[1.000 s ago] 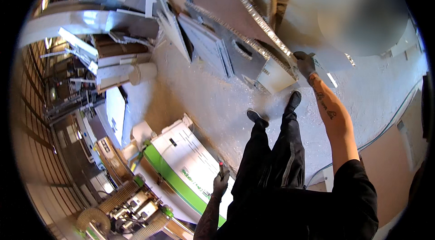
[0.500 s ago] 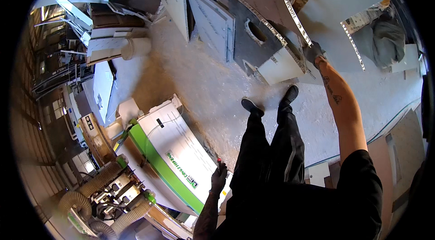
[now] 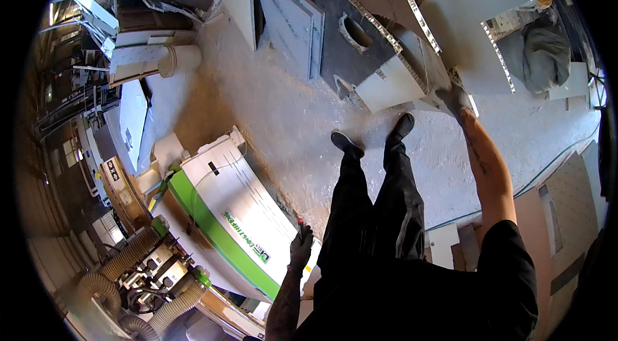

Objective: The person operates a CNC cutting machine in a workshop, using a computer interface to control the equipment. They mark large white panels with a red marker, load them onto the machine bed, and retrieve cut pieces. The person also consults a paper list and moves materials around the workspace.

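My left hand (image 3: 300,249), in a dark glove, is closed around a small dark stick-like thing with a red end (image 3: 300,221). It is beside the white and green machine housing (image 3: 225,202). My right arm stretches forward, and my right hand (image 3: 456,99), also dark-gloved, is smeared by motion at the lower edge of leaning panels. Close to its fingers are a grey panel piece (image 3: 418,61) and a pale narrow strip (image 3: 474,105); whether the fingers grip either one, I cannot make out. A large grey panel with a ragged honeycomb edge (image 3: 463,38) leans just beyond.
A dark panel with cut-outs (image 3: 335,32) and white panels (image 3: 290,26) lean ahead. Dark cloth (image 3: 544,58) bulges at the far right. Ribbed hoses (image 3: 125,260) loop at the lower left. A whitish bucket (image 3: 178,60) stands by stacked boards. A thin hose (image 3: 547,170) crosses the floor.
My right hand has moved back toward me and slightly right from the panel edge, with the panel piece near it shifting. My left hand keeps its hold; the whole view has shifted slightly.
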Motion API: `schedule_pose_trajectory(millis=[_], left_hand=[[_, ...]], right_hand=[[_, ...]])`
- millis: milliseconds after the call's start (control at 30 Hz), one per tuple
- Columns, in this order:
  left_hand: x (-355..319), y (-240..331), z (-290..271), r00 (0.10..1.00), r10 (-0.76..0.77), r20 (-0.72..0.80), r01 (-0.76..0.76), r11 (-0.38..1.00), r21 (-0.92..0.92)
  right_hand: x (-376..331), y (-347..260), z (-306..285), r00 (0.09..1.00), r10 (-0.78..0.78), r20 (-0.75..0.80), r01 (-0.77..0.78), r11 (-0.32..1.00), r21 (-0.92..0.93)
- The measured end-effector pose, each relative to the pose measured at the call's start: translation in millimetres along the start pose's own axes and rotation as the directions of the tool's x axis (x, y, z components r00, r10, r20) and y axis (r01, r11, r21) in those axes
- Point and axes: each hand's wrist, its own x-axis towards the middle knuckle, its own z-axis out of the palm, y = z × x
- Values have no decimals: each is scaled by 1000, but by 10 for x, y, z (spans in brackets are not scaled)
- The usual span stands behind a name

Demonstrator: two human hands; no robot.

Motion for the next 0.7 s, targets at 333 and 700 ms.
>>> schedule_pose_trajectory(millis=[333, 700], left_hand=[[148, -550, -152, 987, 156, -46, -160, 983, -96], [1056, -1141, -415, 842, 523, 135, -511, 852, -115]], right_hand=[[-884, -160, -1034, 991, 124, 46, -125, 992, 10], [-3883, -1011, -2591, 972, 121, -203, -101, 989, 105]])
